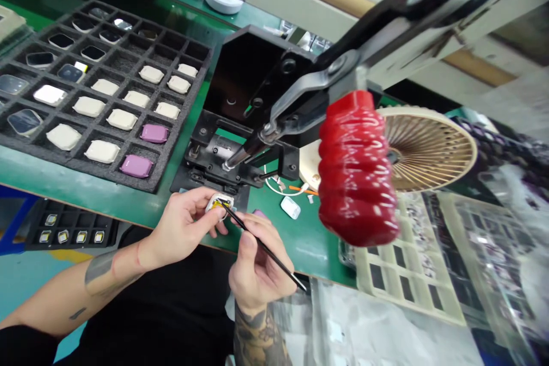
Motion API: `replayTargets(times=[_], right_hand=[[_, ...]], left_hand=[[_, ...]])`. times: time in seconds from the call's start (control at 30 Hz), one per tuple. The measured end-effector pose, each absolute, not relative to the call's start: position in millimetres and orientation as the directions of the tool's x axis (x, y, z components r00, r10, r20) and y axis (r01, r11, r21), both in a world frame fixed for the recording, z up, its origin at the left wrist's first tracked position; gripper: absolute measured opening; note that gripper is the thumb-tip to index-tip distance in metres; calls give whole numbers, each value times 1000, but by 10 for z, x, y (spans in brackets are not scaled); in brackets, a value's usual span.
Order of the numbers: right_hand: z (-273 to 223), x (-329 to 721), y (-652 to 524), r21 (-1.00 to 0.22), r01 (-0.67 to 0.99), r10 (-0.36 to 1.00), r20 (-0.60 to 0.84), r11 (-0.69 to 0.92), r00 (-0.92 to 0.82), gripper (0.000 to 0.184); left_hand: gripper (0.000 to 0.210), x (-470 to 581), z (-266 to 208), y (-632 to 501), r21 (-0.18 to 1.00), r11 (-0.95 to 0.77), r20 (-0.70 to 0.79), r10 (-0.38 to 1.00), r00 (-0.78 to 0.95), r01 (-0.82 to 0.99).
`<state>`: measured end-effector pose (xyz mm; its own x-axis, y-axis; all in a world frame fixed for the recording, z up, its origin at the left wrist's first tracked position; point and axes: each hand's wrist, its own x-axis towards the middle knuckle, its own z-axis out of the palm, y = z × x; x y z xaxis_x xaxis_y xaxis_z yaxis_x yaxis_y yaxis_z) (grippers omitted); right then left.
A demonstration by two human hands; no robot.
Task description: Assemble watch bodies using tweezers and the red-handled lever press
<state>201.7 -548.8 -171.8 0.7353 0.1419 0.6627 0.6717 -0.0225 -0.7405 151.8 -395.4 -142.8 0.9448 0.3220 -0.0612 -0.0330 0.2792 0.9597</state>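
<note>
Between the thumb and fingers of my left hand (184, 223) is a small white watch case (213, 200), its inside facing up with yellow and dark parts showing. My right hand (261, 257) grips a thin black stick-like tool (274, 257), slanted like a pen. The tool's far end reaches into the watch case, close to my left thumb; its exact tip is too small to make out. Both hands are at the table's front edge, just in front of a black toggle press (218, 151) with a red ribbed handle (358, 171).
To the left, a dark foam tray (156, 180) holds white and purple cases and dark watch faces. A smaller black tray (77, 217) sits lower down. A beige fan (424, 148) and a cream tray (412, 297) stand right. A small pale case (290, 207) lies on the green table.
</note>
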Motion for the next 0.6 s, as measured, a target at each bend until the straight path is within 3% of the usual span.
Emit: replayTargets(times=[0.13,0.2,0.3,0.4,0.5,0.6], right_hand=[[-1689,1984,-5486,-881,472,108,473,37,874,19],[-1645,1951,-5514,-931,348,158,362,107,919,15],[-1571,1935,-5587,-898,412,220,438,157,872,13],[-1557,1995,-5646,-833,541,80,551,116,831,15],[-1633,2055,-5643,-862,504,-12,504,54,863,16],[-1693,2043,-5618,-896,444,62,443,13,894,15]], left_hand=[[12,1521,-1434,-3938,952,307,-80,294,952,-15],[17,1519,-1458,-3936,937,348,-99,279,955,-4],[35,1513,-1498,-3943,912,411,-111,273,955,-11],[42,1511,-1512,-3953,902,432,-115,277,954,-17],[34,1513,-1500,-3950,901,433,-117,290,950,-22],[36,1500,-1488,-3926,908,417,-88,282,955,-39]])
